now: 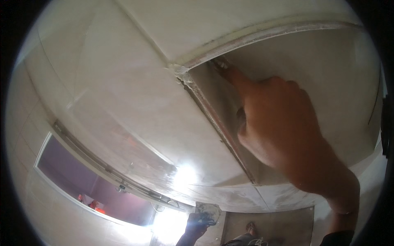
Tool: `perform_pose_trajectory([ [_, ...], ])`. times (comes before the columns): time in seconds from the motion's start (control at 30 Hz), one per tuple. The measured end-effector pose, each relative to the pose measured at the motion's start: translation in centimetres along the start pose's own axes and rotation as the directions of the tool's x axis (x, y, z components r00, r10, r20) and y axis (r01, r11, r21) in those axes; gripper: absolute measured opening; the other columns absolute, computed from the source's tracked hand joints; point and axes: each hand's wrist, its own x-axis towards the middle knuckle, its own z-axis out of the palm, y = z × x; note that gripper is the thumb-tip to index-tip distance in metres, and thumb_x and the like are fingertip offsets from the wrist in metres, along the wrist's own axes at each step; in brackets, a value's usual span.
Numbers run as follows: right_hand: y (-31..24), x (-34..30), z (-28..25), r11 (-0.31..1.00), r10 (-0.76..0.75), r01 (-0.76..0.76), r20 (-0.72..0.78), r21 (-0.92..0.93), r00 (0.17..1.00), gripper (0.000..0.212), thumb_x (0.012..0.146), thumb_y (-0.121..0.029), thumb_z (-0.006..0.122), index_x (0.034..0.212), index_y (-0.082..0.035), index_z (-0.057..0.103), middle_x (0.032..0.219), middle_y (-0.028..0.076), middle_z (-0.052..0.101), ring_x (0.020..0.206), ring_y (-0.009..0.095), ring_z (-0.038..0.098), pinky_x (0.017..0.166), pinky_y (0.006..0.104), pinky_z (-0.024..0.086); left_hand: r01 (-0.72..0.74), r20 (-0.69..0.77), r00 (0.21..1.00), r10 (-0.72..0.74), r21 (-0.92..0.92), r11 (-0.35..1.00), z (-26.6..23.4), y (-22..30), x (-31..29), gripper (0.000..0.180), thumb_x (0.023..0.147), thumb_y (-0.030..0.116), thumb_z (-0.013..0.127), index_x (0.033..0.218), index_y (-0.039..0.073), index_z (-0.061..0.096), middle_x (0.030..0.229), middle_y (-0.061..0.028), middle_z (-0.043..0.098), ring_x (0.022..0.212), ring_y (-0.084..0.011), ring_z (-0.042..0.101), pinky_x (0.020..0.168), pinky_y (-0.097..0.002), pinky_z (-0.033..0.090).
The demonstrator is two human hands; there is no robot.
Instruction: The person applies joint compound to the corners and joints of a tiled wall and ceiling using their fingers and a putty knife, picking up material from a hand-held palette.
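Here, my right hand (279, 119) stretches one finger (234, 76) to the upper edge (262, 37) of this recess (336, 90), near its left corner (179, 70); its grip I cannot tell. Below, my left hand (195, 226) clasps a smeared plate (210, 209).

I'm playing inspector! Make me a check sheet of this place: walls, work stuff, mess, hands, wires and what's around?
Surface: pale wall, smudged, with a recess.
Job's things: whitish paste at the recess's corner; pale flat piece, smeared grey.
Clutter: small orange-red things in the white-framed opening.
Hands: left hand holds the flat piece; right hand reaches one finger to the recess's rim.
Cables: thin loops, too unclear to name.
Surroundings: purple wall, bright glare, a foot.
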Motion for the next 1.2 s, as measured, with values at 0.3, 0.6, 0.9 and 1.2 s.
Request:
perform_pose_trajectory([
  [0.3, 2.0, -3.0, 0.7, 0.823, 0.264, -0.157, -0.122, 0.546, 0.957, 0.069, 0.069, 0.005, 0.053, 0.136, 0.002, 0.033, 0.066, 0.011, 0.056, 0.058, 0.02, 0.056, 0.055, 0.0324, 0.049, 0.125, -0.151, 0.984, -0.097, 0.189, 0.974, -0.9, 1.6, 0.5, 0.024, 0.073, -0.002, 0.061, 0.096, -0.004, 0.06, 0.088, -0.0099, 0.063, 0.08, -0.0184, 0.064, 0.064, -0.0245, 0.051],
  [0.6, 4.1, -0.6, 0.9, 0.22, -0.235, -0.188, 0.239, 0.957, 0.942, 0.08, 0.07, 0.007, 0.051, 0.142, 0.005, 0.015, 0.062, 0.005, 0.052, 0.054, 0.011, 0.048, 0.047, 0.0247, 0.039, 0.094, 0.023, 0.995, -0.094, 0.002, 0.996, -6.1, -1.0, 1.4, 0.031, 0.072, 0.011, 0.062, 0.1, 0.0, 0.057, 0.096, -0.0099, 0.061, 0.08, -0.018, 0.061, 0.066, -0.0265, 0.051],
  [0.9, 3.6, -1.7, 2.1, -0.428, -0.446, -0.245, 0.032, 0.87, 0.894, 0.087, 0.073, 0.005, 0.054, 0.142, 0.005, 0.002, 0.059, 0.005, 0.051, 0.048, 0.008, 0.044, 0.042, 0.0212, 0.034, 0.173, 0.046, 0.985, -0.168, -0.354, 0.919, -0.6, 3.1, 1.5, 0.046, 0.073, 0.022, 0.056, 0.113, 0.001, 0.052, 0.109, -0.0132, 0.061, 0.097, -0.0227, 0.061, 0.08, -0.0335, 0.053],
  [1.2, 1.7, 0.3, 0.4, -0.216, -0.352, -0.394, 0.305, 0.893, 0.885, 0.089, 0.076, 0.005, 0.054, 0.145, -0.001, -0.002, 0.062, 0.004, 0.052, 0.052, 0.009, 0.046, 0.048, 0.0228, 0.038, 0.087, -0.13, 0.986, -0.107, -0.156, 0.984, -9.3, -1.8, 2.2, 0.052, 0.073, 0.028, 0.058, 0.117, 0.001, 0.051, 0.108, -0.012, 0.061, 0.097, -0.0228, 0.061, 0.083, -0.0338, 0.053],
])
